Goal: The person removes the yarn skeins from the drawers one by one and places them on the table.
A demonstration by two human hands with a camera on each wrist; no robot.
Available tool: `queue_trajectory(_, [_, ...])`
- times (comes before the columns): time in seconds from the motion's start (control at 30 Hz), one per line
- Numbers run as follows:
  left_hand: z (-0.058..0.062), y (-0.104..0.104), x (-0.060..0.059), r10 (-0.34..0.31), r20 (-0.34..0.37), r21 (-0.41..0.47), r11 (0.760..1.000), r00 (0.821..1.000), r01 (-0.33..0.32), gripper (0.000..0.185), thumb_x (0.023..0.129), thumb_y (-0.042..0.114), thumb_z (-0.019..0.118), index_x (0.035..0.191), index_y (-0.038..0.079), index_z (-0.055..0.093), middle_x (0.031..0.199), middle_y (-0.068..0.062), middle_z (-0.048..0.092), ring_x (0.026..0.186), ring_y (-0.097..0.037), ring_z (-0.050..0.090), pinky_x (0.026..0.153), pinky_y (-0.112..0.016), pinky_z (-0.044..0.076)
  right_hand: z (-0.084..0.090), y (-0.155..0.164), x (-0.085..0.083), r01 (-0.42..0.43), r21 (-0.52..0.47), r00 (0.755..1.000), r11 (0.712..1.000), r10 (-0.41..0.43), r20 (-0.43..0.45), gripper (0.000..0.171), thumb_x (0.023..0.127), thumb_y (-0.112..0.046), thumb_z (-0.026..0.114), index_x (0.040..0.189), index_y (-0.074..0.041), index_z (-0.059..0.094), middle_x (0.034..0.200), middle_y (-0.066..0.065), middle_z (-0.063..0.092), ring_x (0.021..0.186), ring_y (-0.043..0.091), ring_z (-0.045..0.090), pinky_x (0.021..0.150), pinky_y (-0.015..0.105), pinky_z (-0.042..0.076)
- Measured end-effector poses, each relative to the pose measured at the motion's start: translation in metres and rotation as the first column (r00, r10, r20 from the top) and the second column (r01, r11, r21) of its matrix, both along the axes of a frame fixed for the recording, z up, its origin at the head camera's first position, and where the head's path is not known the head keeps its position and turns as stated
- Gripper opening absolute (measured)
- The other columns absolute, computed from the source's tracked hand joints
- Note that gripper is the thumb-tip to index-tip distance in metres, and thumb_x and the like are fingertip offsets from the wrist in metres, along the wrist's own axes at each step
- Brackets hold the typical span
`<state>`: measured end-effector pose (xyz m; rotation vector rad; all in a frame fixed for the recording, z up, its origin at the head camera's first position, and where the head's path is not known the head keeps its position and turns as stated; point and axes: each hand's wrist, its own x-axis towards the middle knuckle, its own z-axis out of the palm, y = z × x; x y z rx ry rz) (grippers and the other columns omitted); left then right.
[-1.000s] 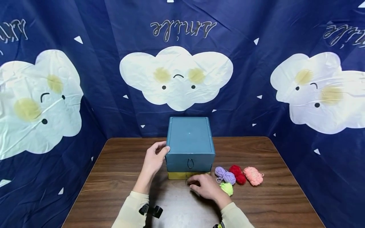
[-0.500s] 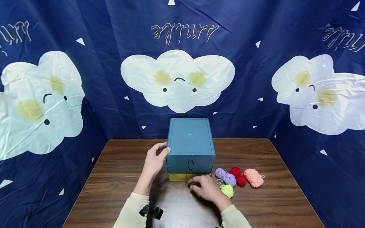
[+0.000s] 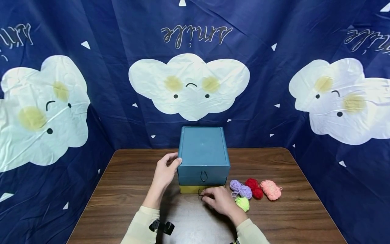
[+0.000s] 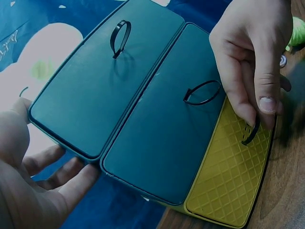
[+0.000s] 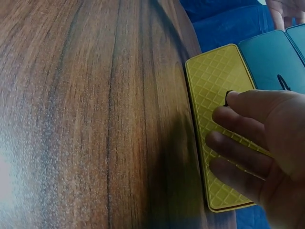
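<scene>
A teal drawer box (image 3: pixel 203 149) stands at the table's far middle, with a yellow bottom drawer (image 3: pixel 189 189) under two teal drawer fronts (image 4: pixel 109 81). My left hand (image 3: pixel 164 171) grips the box's left side, thumb at its top front corner. My right hand (image 3: pixel 217 200) reaches the front of the yellow drawer (image 4: pixel 228 181), and its thumb and forefinger pinch the drawer's black loop pull (image 4: pixel 251 134). In the right wrist view the right hand (image 5: pixel 257 138) lies over the yellow front (image 5: pixel 214 81), which looks closed.
Small yarn bundles lie right of the box: purple (image 3: pixel 240 188), red (image 3: pixel 254 186), pink (image 3: pixel 270 188), and green (image 3: pixel 242 203) beside my right wrist. The brown wooden table (image 3: pixel 128 189) is backed by a blue cloud-print cloth (image 3: pixel 189 84).
</scene>
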<state>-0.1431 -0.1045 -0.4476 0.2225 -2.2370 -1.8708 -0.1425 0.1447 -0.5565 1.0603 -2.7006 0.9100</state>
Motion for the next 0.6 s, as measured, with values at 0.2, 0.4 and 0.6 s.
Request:
queue_trajectory(0.2, [-0.0016,-0.0009,0.0003,-0.010,0.010,0.000,1.000,1.000,0.010,0.036,0.098,0.018,0.068,0.131,0.004,0.067,0.122,-0.017,0.069,0.099,-0.016,0.064,0.080,-0.028,0.054,-0.0002,-0.0006,0.0011,0.015,0.001,1.000,1.000,-0.015,0.006,0.009,0.092,-0.022,0.076,0.100,-0.024,0.081,0.099,-0.015,0.077,0.093,0.009,0.072,0.080,0.033,0.057])
queue_trajectory(0.4, [-0.0008,-0.0013,-0.0001,-0.019,0.004,0.002,1.000,1.000,0.019,0.038,0.098,0.021,0.069,0.132,0.004,0.066,0.123,-0.018,0.069,0.103,-0.019,0.065,0.082,-0.031,0.055,-0.0010,-0.0017,0.0013,0.042,-0.002,0.998,0.999,-0.042,-0.042,0.008,0.092,-0.023,0.076,0.097,-0.026,0.081,0.096,-0.016,0.077,0.089,0.008,0.073,0.077,0.032,0.057])
queue_trajectory(0.6, [-0.0007,-0.0016,0.0000,-0.018,0.012,0.003,1.000,1.000,0.018,0.037,0.098,0.019,0.068,0.132,0.004,0.066,0.122,-0.018,0.069,0.103,-0.020,0.064,0.082,-0.030,0.055,-0.0013,-0.0034,0.0033,0.059,0.013,0.997,0.998,-0.058,-0.045,0.007,0.092,-0.024,0.076,0.096,-0.028,0.081,0.094,-0.017,0.077,0.088,0.007,0.072,0.076,0.031,0.057])
